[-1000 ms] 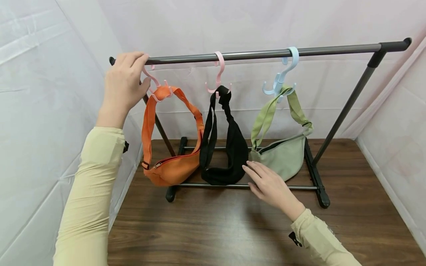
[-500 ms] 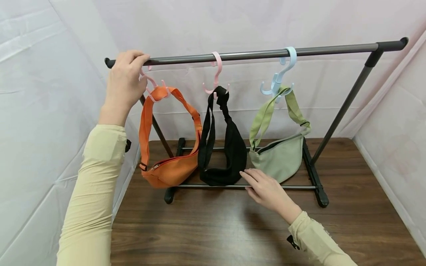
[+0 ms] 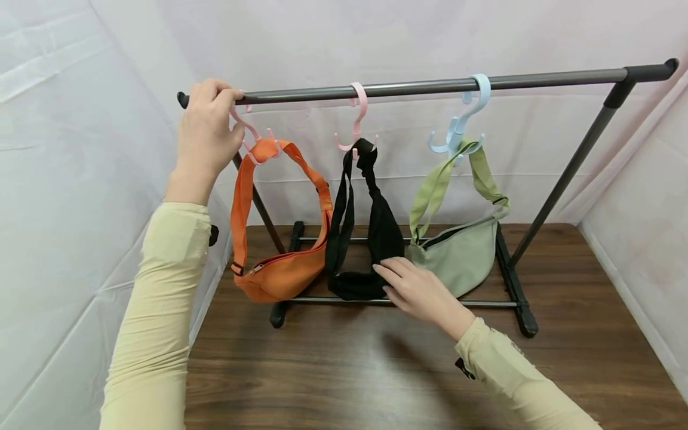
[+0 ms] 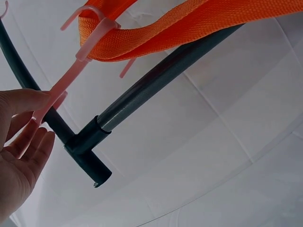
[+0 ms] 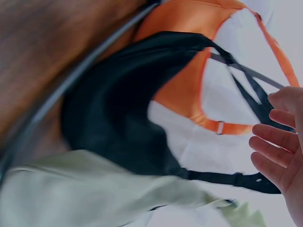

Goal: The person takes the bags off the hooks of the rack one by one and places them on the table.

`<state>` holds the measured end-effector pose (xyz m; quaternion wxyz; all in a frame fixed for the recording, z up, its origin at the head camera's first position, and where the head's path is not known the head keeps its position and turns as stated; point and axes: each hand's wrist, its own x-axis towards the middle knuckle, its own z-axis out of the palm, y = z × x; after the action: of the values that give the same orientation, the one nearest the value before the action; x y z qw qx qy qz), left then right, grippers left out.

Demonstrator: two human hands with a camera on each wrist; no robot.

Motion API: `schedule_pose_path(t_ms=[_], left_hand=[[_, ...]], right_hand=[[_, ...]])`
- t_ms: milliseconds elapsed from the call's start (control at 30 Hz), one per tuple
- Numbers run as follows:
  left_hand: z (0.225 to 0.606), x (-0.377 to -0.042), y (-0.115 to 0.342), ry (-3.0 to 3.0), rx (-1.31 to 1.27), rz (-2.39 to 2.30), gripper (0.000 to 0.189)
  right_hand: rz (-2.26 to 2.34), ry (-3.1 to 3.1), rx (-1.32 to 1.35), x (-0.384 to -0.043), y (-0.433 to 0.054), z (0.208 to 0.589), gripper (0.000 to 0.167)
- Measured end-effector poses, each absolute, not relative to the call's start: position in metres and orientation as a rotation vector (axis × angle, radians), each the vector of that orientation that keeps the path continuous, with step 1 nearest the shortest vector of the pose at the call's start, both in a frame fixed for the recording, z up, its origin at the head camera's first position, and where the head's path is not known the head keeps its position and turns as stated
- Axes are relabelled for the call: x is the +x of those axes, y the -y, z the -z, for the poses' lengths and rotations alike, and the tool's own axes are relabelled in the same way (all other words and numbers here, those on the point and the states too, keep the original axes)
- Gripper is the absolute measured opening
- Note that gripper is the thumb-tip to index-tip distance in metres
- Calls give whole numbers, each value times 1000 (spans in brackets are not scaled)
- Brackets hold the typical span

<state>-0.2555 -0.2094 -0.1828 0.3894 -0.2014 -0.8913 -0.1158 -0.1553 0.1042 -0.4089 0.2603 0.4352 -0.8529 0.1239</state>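
pale cloth (image 3: 301, 48) fills the top and both sides of the head view, and a brown wooden table (image 3: 301, 373) takes up the bottom. a dark metal rack (image 3: 419, 88) stands on the table, its top bar running from the upper left of the frame to the upper right. three bags hang from it: an orange bag (image 3: 282, 278) left of centre, a black bag (image 3: 384, 233) in the middle and a green bag (image 3: 467, 254) right of centre. two pale yellow sleeves come in, the left sleeve (image 3: 153, 310) from the lower left and the right sleeve (image 3: 521, 373) from the lower right. the left hand (image 3: 206, 128), in the upper left, is at that end of the bar, thumb and fingers bent in and pinching the pink hook (image 4: 66, 82) that carries the orange bag's strap. the right hand (image 3: 421, 292), just below and right of centre, is in front of the black bag's lower right side, its fingers loosely bent, apart from the thumb and gripping nothing; whether they touch the bag i cannot tell. a blue hook (image 3: 455, 132) bears the green strap, upper right of centre, and a second pink hook (image 3: 363, 108) bears the black one, top centre.
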Motion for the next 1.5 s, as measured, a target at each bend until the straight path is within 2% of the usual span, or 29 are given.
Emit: schedule_pose_path(t_ms=[600, 1500], left_hand=[[185, -258, 207, 2228, -488, 343, 30], [185, -261, 210, 2246, -495, 395, 27]], right_hand=[[-327, 2096, 1261, -205, -50, 314, 30], [-343, 2220, 1222, -246, -8, 267, 28]])
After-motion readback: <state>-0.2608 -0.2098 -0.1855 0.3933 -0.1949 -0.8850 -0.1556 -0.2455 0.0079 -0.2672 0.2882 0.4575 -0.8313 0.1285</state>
